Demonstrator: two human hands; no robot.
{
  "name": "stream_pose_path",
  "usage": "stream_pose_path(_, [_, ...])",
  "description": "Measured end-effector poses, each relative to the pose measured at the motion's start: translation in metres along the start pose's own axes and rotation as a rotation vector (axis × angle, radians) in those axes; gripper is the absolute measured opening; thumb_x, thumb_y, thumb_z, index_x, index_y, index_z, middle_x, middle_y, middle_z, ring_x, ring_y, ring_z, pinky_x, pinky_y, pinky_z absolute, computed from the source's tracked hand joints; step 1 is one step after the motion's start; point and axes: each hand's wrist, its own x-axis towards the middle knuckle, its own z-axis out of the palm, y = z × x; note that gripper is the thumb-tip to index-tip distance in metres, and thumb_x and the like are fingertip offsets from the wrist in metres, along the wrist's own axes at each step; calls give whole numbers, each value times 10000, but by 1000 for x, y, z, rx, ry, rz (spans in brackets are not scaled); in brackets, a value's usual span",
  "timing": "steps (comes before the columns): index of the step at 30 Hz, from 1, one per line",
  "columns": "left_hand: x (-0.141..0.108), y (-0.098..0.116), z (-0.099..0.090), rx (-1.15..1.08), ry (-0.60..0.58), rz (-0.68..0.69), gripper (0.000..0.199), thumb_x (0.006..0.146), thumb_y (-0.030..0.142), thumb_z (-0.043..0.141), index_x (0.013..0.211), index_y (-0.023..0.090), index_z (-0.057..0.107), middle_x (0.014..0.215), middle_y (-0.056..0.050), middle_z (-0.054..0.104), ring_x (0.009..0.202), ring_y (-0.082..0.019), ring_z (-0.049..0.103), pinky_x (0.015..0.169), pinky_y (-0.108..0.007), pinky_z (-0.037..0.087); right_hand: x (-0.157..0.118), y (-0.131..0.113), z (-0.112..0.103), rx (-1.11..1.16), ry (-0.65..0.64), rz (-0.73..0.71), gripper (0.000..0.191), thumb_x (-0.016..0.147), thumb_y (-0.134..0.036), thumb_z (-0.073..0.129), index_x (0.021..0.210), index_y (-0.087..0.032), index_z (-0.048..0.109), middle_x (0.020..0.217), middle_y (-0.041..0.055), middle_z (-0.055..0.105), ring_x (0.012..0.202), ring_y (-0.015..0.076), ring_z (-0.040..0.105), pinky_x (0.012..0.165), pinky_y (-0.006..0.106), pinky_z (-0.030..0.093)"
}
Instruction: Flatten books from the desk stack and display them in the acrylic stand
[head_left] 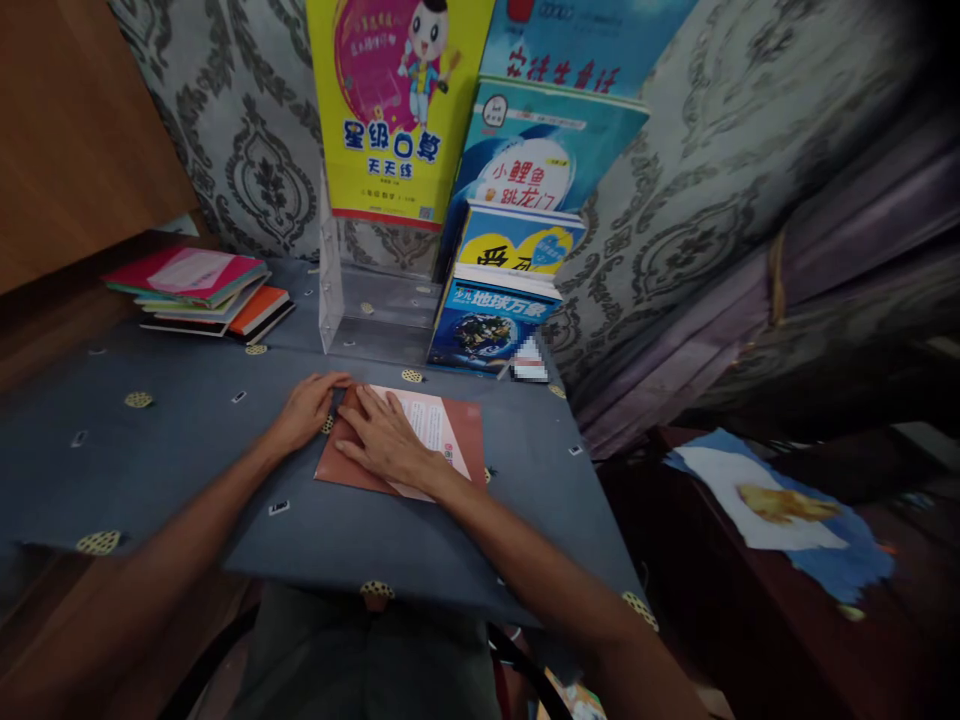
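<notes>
A thin reddish-brown booklet with a pale printed panel lies flat on the cloth-covered table in front of me. My right hand rests flat on its left part, fingers spread. At the booklet's upper left corner is my left hand, resting on the tablecloth with its fingers stretched toward the booklet's edge; whether the fingertips touch it I cannot tell. Behind the booklet stands a clear acrylic rack. It carries a yellow book on the left and a tiered column of books, a blue earth book lowest.
A stack of books lies at the back left of the table. A small white triangular object stands beside the rack. Patterned curtains hang behind. On the right, a dark low surface holds blue and white sheets.
</notes>
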Motion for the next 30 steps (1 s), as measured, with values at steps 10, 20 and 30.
stream_pose_path(10, [-1, 15, 3, 117, -47, 112, 409, 980, 279, 347, 1253, 180, 634, 1249, -116, 710, 1174, -266, 614, 1049, -466, 481, -11, 26, -11, 191, 6, -12, 519, 1013, -399, 563, 1473, -174, 475, 1591, 169, 445, 1523, 260, 339, 1228, 517, 294])
stream_pose_path(20, [2, 16, 3, 177, -80, 119, 410, 976, 270, 328, 1240, 190, 631, 1222, -106, 714, 1133, -270, 617, 1002, -453, 488, -85, 66, -27, 50, 85, 178, 446, 1020, -314, 545, 1437, -154, 537, 1547, 204, 494, 1490, 285, 404, 1220, 578, 276])
stream_pose_path(30, [35, 78, 18, 350, -278, 235, 318, 986, 249, 398, 1107, 186, 685, 1123, -136, 710, 1066, -299, 616, 943, -469, 476, -108, 86, -23, 131, 249, 229, 353, 1011, -278, 510, 1335, -184, 614, 1465, 152, 598, 1418, 255, 498, 1200, 568, 288])
